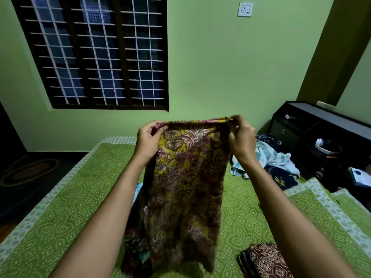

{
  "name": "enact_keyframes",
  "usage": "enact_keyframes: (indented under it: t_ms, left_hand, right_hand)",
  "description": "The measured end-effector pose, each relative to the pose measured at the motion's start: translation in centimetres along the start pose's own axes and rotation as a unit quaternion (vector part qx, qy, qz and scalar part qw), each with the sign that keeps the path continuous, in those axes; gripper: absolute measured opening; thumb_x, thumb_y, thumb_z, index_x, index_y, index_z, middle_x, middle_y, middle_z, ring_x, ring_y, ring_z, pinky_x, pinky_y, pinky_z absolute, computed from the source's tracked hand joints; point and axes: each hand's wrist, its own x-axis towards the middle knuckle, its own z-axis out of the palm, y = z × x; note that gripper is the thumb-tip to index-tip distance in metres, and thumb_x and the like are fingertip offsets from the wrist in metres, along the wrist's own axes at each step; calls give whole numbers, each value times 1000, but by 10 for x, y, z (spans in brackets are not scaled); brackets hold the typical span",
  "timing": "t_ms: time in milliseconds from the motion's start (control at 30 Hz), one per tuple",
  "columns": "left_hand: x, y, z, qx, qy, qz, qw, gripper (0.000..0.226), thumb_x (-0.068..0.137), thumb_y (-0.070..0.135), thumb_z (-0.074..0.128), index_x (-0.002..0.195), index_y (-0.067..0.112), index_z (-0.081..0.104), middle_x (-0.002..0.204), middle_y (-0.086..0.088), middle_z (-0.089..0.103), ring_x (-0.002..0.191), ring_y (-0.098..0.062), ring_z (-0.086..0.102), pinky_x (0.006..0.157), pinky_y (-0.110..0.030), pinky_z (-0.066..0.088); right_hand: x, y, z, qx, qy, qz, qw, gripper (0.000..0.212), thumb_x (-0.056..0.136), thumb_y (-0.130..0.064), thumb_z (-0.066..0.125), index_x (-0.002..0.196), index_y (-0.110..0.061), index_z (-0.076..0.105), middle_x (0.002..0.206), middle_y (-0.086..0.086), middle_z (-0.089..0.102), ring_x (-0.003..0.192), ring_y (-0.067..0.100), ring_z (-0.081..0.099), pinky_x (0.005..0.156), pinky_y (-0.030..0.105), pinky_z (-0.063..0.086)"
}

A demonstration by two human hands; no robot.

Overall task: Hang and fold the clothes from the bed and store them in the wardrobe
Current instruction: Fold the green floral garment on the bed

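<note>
The left hand (149, 140) and the right hand (242, 138) each pinch one top corner of the thin yellow and maroon cloth with floral print (186, 177). The fingers (240, 119) of both hands are curled closed around its rolled upper edge. The cloth is held high and stretched between the fingers, I think so that it hangs straight and its shape can be found before folding or hanging.

Below the fingers it falls as one soft, slightly wrinkled sheet. Its lower end reaches the bed with the green dotted cover (66, 207) and bunches there. The material looks light and limp, perhaps cotton, so it should take a fold easily.

Near the right fingers, on their right side, lies a loose heap: a pale blue crumpled cloth (275, 157) together with a dark navy cloth with yellow pattern (281, 180), seemingly not yet sorted. Well below the right fingers, a maroon and cream patterned cloth (265, 259) lies already folded into a thick, compact block.
</note>
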Motion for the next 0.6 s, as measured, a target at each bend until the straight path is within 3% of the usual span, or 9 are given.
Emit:
enact_keyframes:
  t_ms: [100, 167, 267, 367, 467, 600]
  left_hand:
    - [3, -2, 9, 35, -12, -3, 999, 15, 94, 6, 50, 105, 6, 61, 81, 7, 58, 76, -11, 55, 72, -30, 48]
    - [5, -4, 14, 34, -13, 2, 999, 17, 96, 7, 46, 107, 4, 58, 88, 1, 59, 81, -12, 53, 70, -21, 45]
    - [5, -12, 14, 46, -46, -28, 998, 20, 97, 3, 43, 112, 0, 55, 94, -6, 56, 78, -9, 51, 61, -8, 45]
    - [-4, -13, 8, 22, -150, -66, 986, 22, 94, -4, 45, 111, 5, 56, 95, -2, 59, 86, -8, 56, 77, -16, 46]
    - [-16, -4, 1, 7, -290, -80, 954, 27, 87, -12, 52, 95, 12, 57, 88, 3, 59, 73, 10, 59, 68, -6, 45]
    - [-22, 2, -2, 51, -407, -128, 903, 36, 79, -14, 62, 93, 18, 59, 96, -3, 60, 92, -12, 59, 79, -23, 54]
  right_hand:
    - [-1, 6, -3, 16, -35, 24, 999, 22, 91, -12, 55, 112, -13, 62, 105, 13, 67, 91, 30, 62, 74, 39, 51]
    - [-2, 6, -8, 33, -19, 5, 999, 21, 93, -11, 54, 111, -9, 63, 105, 13, 67, 86, 28, 62, 71, 37, 50]
    - [-4, 7, -11, 53, -47, 3, 997, 21, 91, -3, 54, 110, -4, 63, 106, 15, 66, 100, 28, 59, 82, 38, 51]
    - [-1, 9, -16, 77, -27, 19, 996, 19, 92, -3, 54, 107, -2, 64, 104, 14, 66, 103, 28, 57, 86, 37, 49]
    - [2, 9, -18, 85, -28, 10, 996, 17, 91, -4, 54, 104, -5, 65, 102, 13, 67, 102, 33, 56, 86, 43, 49]
    - [3, 1, -12, 94, -38, -19, 995, 17, 89, -2, 55, 101, -6, 67, 96, 11, 68, 93, 34, 61, 80, 44, 51]
